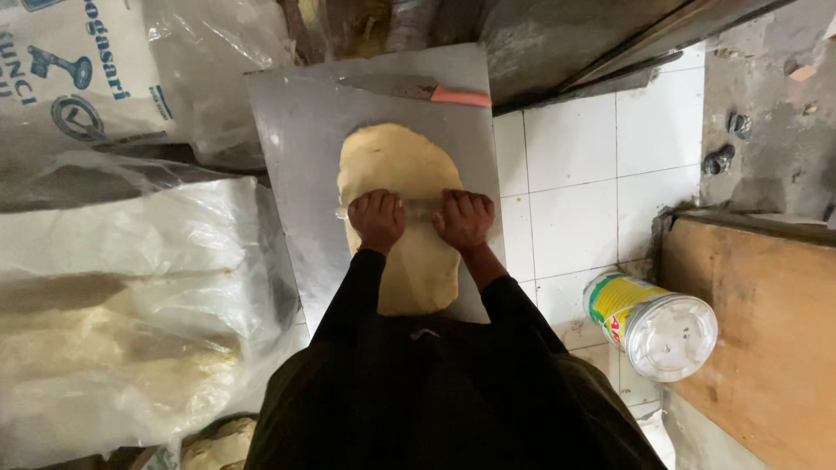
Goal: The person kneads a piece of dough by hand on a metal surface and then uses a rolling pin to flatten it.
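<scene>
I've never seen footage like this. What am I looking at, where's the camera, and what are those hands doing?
No machine here: a person wears a camera on the head, so the single picture looks straight down at their own hands. Both press on a clear rolling pin, the left hand and right hand side by side, over a flattened sheet of pale dough. The dough lies on a metal board set on a white tiled floor. A pink-handled knife rests at the board's far end. Plastic sacks sit left, a lidded tub right.
</scene>
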